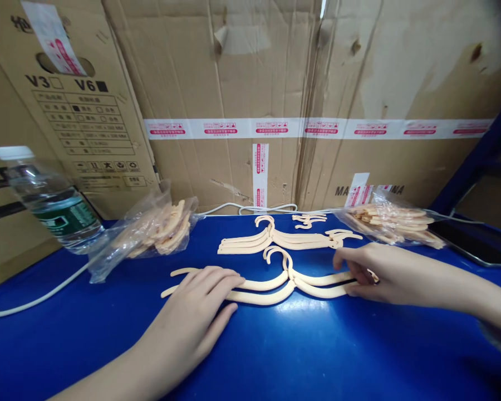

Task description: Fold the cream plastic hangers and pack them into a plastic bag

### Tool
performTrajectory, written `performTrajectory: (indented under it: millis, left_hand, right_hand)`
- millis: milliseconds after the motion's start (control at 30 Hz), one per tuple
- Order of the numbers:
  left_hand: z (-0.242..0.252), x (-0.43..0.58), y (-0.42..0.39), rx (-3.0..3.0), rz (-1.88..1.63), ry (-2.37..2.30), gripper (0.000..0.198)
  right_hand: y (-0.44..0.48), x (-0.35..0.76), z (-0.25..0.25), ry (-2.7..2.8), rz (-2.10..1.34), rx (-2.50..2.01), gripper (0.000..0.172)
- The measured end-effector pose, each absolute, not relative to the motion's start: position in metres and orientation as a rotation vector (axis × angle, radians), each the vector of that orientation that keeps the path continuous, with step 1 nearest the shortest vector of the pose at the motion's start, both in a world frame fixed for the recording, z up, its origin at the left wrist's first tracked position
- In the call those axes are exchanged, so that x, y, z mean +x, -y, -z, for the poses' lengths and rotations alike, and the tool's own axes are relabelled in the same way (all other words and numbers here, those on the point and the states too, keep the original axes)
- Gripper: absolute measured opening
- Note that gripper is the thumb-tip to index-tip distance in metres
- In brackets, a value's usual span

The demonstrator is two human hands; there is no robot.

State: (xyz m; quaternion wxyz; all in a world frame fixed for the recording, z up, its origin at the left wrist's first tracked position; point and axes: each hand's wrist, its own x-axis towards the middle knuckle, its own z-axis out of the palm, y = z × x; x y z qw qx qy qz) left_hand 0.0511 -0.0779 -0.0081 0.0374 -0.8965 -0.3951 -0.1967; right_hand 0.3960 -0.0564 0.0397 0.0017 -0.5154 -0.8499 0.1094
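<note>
Two beige hangers with curved hooks lie flat in front of me on the blue tabletop, one just behind the other; the near hanger [263, 298] and the far hanger [261, 285] almost touch at the middle. Over their left arms rests my left hand [206, 289], fingers stretched out and thumb apart on the near side. My right hand [365, 273] has its fingers curled around the right ends of both arms, thumb on the near edge; the gripped ends are mostly hidden. Behind them, a row of several stacked hangers [246, 243] lies with hooks pointing away.
Small loose beige hooks [304, 223] lie at the back. Clear bags of beige parts stand left [167, 231] and right [394, 220]. A water bottle [62, 206], a white cable [37, 301] and a dark phone-like slab [476, 242] flank them. Cardboard [225, 78] walls the rear.
</note>
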Motion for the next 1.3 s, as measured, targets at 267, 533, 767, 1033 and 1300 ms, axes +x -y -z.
performTrajectory:
  millis: [267, 533, 767, 1033, 1300]
  left_hand:
    - [0.007, 0.054, 0.080, -2.806, 0.710, 1.170, 0.027]
    - [0.008, 0.051, 0.075, -2.777, 0.713, 1.181, 0.026]
    - [0.008, 0.049, 0.075, -2.750, 0.732, 1.141, 0.024]
    - [0.006, 0.049, 0.073, -2.718, 0.755, 1.083, 0.023]
    - [0.007, 0.050, 0.074, -2.691, 0.753, 1.024, 0.025]
  right_hand:
    - [0.057, 0.389, -0.045, 2.717, -0.335, -1.580, 0.007]
    - [0.057, 0.386, -0.043, 2.698, -0.336, -1.576, 0.007]
    - [0.050, 0.403, -0.055, 2.630, -0.399, -1.651, 0.019]
    - [0.039, 0.434, -0.061, 2.652, -0.363, -1.774, 0.029]
    - [0.047, 0.429, -0.060, 2.721, -0.423, -1.955, 0.036]
